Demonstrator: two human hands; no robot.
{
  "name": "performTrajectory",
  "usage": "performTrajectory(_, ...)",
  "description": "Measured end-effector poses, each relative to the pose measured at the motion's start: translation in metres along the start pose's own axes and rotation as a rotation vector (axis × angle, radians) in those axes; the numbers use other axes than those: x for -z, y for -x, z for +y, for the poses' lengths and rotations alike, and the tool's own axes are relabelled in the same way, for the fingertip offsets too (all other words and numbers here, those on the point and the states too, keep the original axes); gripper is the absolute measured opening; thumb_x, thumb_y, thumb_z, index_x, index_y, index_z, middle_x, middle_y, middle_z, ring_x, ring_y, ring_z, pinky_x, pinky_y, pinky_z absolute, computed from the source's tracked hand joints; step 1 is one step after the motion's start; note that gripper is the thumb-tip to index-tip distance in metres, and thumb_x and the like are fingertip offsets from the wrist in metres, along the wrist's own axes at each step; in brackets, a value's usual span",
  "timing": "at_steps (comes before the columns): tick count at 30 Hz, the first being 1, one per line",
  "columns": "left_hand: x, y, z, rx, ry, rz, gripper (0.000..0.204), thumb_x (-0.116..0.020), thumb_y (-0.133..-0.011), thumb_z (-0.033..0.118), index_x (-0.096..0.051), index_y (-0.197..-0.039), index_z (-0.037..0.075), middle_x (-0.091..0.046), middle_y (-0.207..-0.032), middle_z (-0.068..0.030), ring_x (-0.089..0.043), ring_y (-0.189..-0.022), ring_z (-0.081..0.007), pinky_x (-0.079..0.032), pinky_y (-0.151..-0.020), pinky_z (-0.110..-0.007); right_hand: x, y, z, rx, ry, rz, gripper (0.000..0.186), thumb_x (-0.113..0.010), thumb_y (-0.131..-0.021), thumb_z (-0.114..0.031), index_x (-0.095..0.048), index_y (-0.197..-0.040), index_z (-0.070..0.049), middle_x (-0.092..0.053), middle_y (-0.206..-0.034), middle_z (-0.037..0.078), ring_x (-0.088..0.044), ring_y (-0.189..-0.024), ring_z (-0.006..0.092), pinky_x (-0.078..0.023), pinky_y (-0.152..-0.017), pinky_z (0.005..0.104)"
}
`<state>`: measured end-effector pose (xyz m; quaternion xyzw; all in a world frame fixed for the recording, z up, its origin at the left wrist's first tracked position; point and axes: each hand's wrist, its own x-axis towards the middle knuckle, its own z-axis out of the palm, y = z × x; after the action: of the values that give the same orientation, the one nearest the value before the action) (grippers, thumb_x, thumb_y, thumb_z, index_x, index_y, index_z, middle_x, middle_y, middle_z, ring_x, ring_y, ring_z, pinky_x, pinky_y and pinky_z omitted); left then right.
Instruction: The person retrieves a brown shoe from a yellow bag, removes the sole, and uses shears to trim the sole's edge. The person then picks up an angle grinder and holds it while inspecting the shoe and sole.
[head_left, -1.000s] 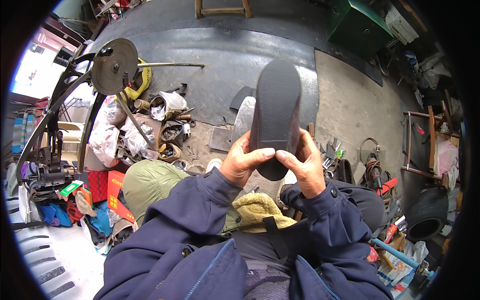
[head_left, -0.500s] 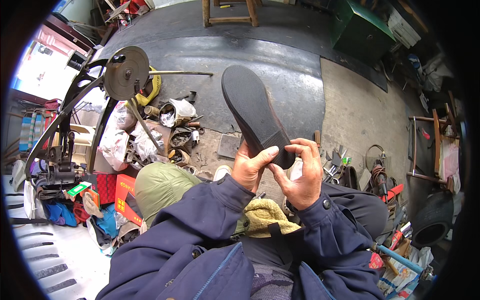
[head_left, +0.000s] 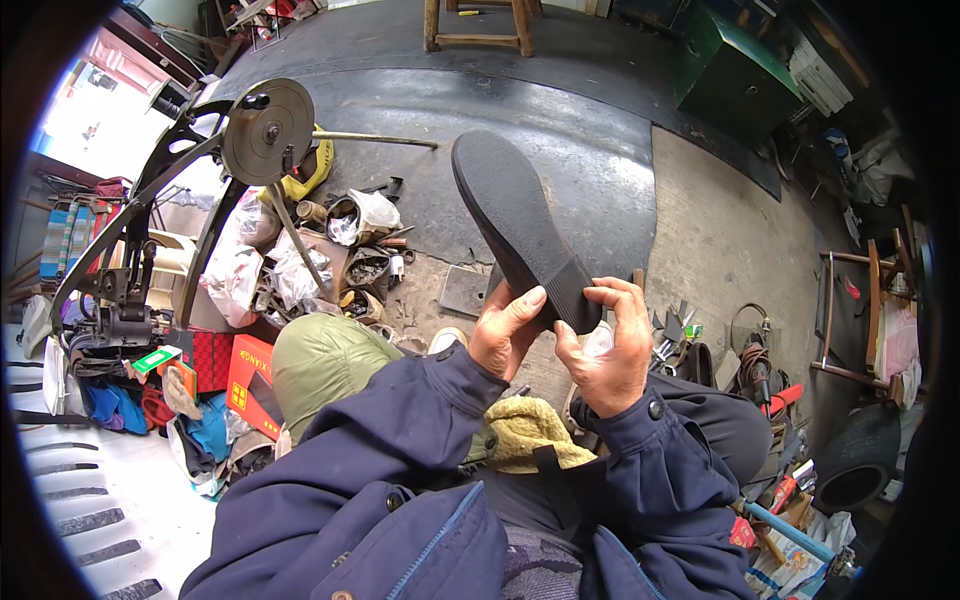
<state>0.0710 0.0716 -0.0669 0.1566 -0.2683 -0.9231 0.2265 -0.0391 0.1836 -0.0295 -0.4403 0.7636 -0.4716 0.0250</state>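
A black shoe [head_left: 510, 205] is held up in front of me, its sole turned toward me and its toe pointing up and to the left. My left hand [head_left: 505, 330] grips the heel end from the left, the thumb lying on the ribbed heel part of the sole. From the right, my right hand [head_left: 612, 350] holds the heel's edge with thumb and fingers. The shoe's upper is mostly hidden behind the sole. Below the hands, a yellow cloth [head_left: 535, 432] lies across my lap.
A cast-metal hand-cranked machine with a round wheel [head_left: 268, 132] stands at the left. Near it lie plastic bags [head_left: 292, 272] and a red box [head_left: 252, 385]. Several hand tools [head_left: 675, 335] lie at the right, beside a tire [head_left: 855, 455]. A green cabinet [head_left: 735, 75] stands farther back.
The view has shifted slightly, so the surroundings sit a little to the right. Both hands keep hold of the shoe, and the right fingers have moved slightly at its heel.
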Motion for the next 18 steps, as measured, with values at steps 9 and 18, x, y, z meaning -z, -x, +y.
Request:
performTrajectory(9, 0.0035, 0.0005, -0.0029, 0.026, -0.031, 0.0, 0.048, -0.056, -0.098, 0.014, -0.048, -0.144, 0.004, -0.057, -0.14, -0.0151, -0.053, -0.132, -0.0291, -0.038, -0.116, -0.046, 0.0032, 0.001, 0.0032, -0.023, 0.024, 0.001, 0.041, -0.081, -0.068, -0.013, -0.063, -0.103, -0.003, -0.064, -0.111, 0.015, -0.063, -0.104, 0.0328, -0.05, -0.091, 0.0411)
performTrajectory(18, 0.0059, 0.0002, -0.0036, 0.026, -0.055, -0.017, 0.045, -0.057, -0.099, 0.014, -0.049, -0.142, 0.004, -0.058, -0.138, -0.0144, -0.055, -0.13, -0.0284, -0.04, -0.114, -0.045, 0.0022, 0.0007, 0.0039, -0.02, 0.032, 0.01, 0.04, -0.081, -0.068, -0.014, -0.062, -0.101, -0.002, -0.064, -0.108, 0.015, -0.063, -0.101, 0.0328, -0.05, -0.089, 0.0411)
